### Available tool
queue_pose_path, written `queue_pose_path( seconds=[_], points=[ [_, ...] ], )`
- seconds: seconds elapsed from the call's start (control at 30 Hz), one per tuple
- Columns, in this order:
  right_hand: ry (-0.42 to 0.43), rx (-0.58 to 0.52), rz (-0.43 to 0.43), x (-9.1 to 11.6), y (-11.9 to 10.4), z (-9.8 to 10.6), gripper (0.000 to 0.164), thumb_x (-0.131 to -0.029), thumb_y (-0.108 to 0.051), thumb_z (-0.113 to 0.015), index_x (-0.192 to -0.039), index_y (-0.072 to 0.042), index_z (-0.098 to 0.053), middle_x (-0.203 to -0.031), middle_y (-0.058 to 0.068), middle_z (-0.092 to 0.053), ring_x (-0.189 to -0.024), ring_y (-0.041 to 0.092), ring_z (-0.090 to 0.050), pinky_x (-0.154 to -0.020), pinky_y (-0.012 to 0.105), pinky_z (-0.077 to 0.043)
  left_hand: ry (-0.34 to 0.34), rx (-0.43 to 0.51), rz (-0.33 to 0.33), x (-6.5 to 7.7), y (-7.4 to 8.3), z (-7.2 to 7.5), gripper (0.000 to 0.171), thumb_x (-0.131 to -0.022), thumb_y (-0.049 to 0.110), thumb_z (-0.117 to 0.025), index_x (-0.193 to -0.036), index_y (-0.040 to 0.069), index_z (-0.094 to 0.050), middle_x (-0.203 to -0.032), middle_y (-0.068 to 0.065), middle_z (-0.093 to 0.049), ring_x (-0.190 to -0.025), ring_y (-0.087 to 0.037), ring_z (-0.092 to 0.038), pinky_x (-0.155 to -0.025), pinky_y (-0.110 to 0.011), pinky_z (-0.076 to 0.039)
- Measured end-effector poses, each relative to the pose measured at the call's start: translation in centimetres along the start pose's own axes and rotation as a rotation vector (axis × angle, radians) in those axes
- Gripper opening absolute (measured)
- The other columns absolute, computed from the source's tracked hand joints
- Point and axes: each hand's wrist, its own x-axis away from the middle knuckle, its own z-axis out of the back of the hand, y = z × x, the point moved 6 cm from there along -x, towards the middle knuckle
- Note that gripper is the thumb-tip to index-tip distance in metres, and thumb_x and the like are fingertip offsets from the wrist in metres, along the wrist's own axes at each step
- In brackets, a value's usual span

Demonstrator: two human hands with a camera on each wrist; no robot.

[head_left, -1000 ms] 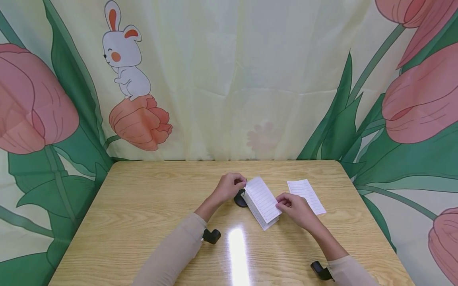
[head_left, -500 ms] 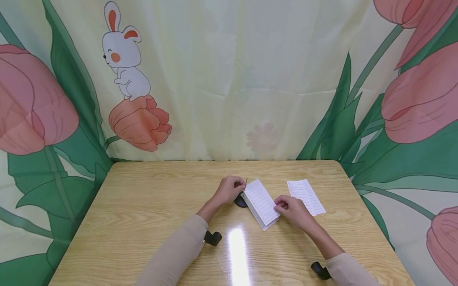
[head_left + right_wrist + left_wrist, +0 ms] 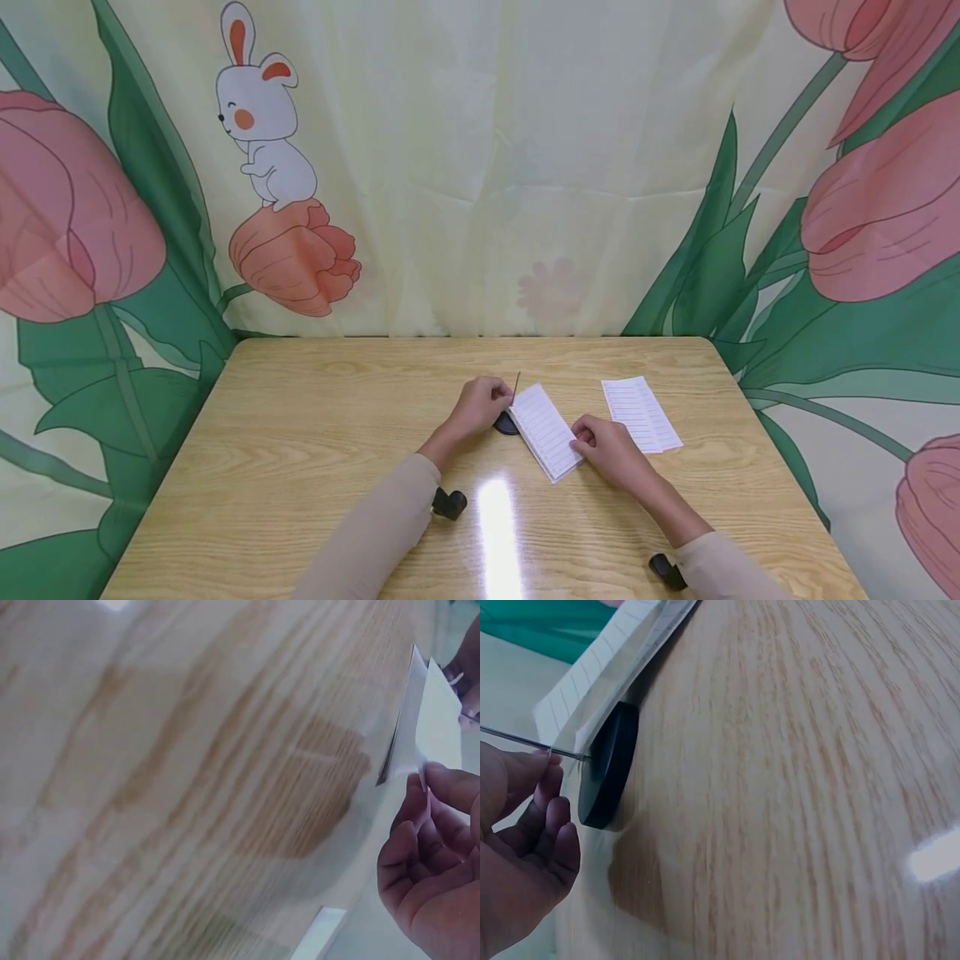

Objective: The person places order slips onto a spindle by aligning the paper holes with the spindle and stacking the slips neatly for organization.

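A bill spike stands near the table's middle, with a thin upright rod (image 3: pixel 517 387) and a round black base (image 3: pixel 609 765). One lined paper slip (image 3: pixel 543 427) has its upper left corner at the rod, above other slips seen edge-on below it. My left hand (image 3: pixel 478 405) pinches that corner between thumb and fingertip, right beside the rod. My right hand (image 3: pixel 611 450) grips the slip's lower right edge between thumb and fingers. In the right wrist view the held slip (image 3: pixel 439 712) stands slightly apart from a sheet under it.
Two overlapping lined slips (image 3: pixel 637 412) lie on the wooden table (image 3: pixel 337 417) to the right, just beyond my right hand. A patterned curtain (image 3: pixel 450 167) hangs behind the table's far edge. Black wrist cameras (image 3: pixel 450 504) sit at both sleeves.
Both hands have moved down a little with the slip, which has slid lower along the rod and lies closer to the slips beneath. More of the rod shows above it.
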Motion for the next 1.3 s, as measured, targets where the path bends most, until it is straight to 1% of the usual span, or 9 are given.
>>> queue_pose_path(
  seconds=[0.13,0.2,0.33,0.57,0.77,0.87,0.97,1.13,1.3],
  points=[
    [0.008,0.019,0.008,0.0,-0.1,-0.3,0.010,-0.090,-0.006,-0.078,-0.097,-0.006,-0.071,-0.079,-0.004,-0.066,-0.073,0.007,-0.058,-0.066,0.022,-0.048,0.002,-0.019,-0.010,0.0,-0.3,-0.3,0.011,-0.099,0.009,-0.069,-0.092,0.007,-0.076,-0.081,0.000,-0.066,-0.073,-0.010,-0.056,-0.065,-0.023,-0.046],
    [0.016,0.035,0.027,0.0,-0.2,-0.4,0.011,-0.089,-0.005,-0.079,-0.096,-0.006,-0.071,-0.078,-0.004,-0.065,-0.072,0.007,-0.057,-0.065,0.023,-0.048,0.006,-0.023,-0.015,-0.1,-0.4,-0.4,0.010,-0.099,0.009,-0.069,-0.092,0.006,-0.075,-0.080,0.000,-0.067,-0.073,-0.009,-0.057,-0.065,-0.022,-0.047],
    [0.019,0.047,0.042,0.1,-0.3,-0.6,0.013,-0.087,-0.003,-0.080,-0.095,-0.006,-0.071,-0.076,-0.004,-0.064,-0.071,0.007,-0.056,-0.065,0.023,-0.047,0.016,-0.018,-0.014,-0.1,-0.5,-0.5,0.010,-0.098,0.007,-0.069,-0.090,0.006,-0.074,-0.078,0.000,-0.067,-0.071,-0.009,-0.057,-0.065,-0.021,-0.046],
    [0.032,0.041,0.038,0.1,-0.1,-0.9,0.016,-0.085,-0.001,-0.082,-0.094,-0.007,-0.070,-0.075,-0.005,-0.063,-0.071,0.007,-0.057,-0.064,0.023,-0.048,0.032,-0.027,-0.021,-0.1,-0.7,-0.6,0.009,-0.096,0.005,-0.070,-0.088,0.005,-0.073,-0.076,-0.001,-0.067,-0.069,-0.008,-0.057,-0.063,-0.021,-0.046],
    [0.026,0.057,0.021,0.2,0.0,-0.7,0.016,-0.086,-0.004,-0.082,-0.096,-0.006,-0.070,-0.078,-0.004,-0.063,-0.073,0.008,-0.057,-0.066,0.023,-0.048,0.035,-0.036,-0.017,0.0,-0.7,-0.5,0.008,-0.097,0.007,-0.070,-0.089,0.006,-0.073,-0.076,0.000,-0.065,-0.070,-0.009,-0.056,-0.064,-0.022,-0.046],
    [0.031,0.063,0.020,0.2,0.1,-0.2,0.015,-0.087,-0.005,-0.081,-0.098,-0.006,-0.070,-0.080,-0.003,-0.064,-0.074,0.009,-0.056,-0.067,0.025,-0.047,0.039,-0.063,-0.026,0.1,-0.6,-0.3,0.006,-0.098,0.009,-0.070,-0.093,0.007,-0.073,-0.082,-0.001,-0.062,-0.075,-0.011,-0.054,-0.067,-0.023,-0.045],
    [0.044,0.056,0.018,0.3,0.4,0.3,0.013,-0.089,-0.007,-0.079,-0.099,-0.006,-0.070,-0.082,-0.003,-0.065,-0.075,0.009,-0.057,-0.069,0.026,-0.048,0.035,-0.102,-0.037,0.2,-0.4,-0.1,0.006,-0.098,0.007,-0.068,-0.101,0.008,-0.073,-0.094,-0.003,-0.060,-0.084,-0.014,-0.053,-0.074,-0.027,-0.047],
    [0.078,0.054,0.017,0.4,1.3,1.4,0.016,-0.091,-0.008,-0.078,-0.105,-0.004,-0.071,-0.087,0.000,-0.067,-0.078,0.010,-0.059,-0.071,0.027,-0.050,-0.006,-0.171,-0.071,0.6,-0.3,0.0,0.022,-0.094,0.002,-0.066,-0.115,0.008,-0.069,-0.111,-0.008,-0.058,-0.100,-0.020,-0.055,-0.089,-0.036,-0.049],
    [0.108,0.059,0.032,0.5,2.2,2.4,0.022,-0.091,-0.007,-0.078,-0.111,0.000,-0.070,-0.091,0.003,-0.069,-0.079,0.011,-0.061,-0.072,0.027,-0.052,-0.065,-0.194,-0.071,1.1,-0.6,0.0,0.037,-0.092,0.008,-0.073,-0.128,0.009,-0.065,-0.122,-0.010,-0.056,-0.111,-0.023,-0.054,-0.098,-0.041,-0.049]
  ],
)
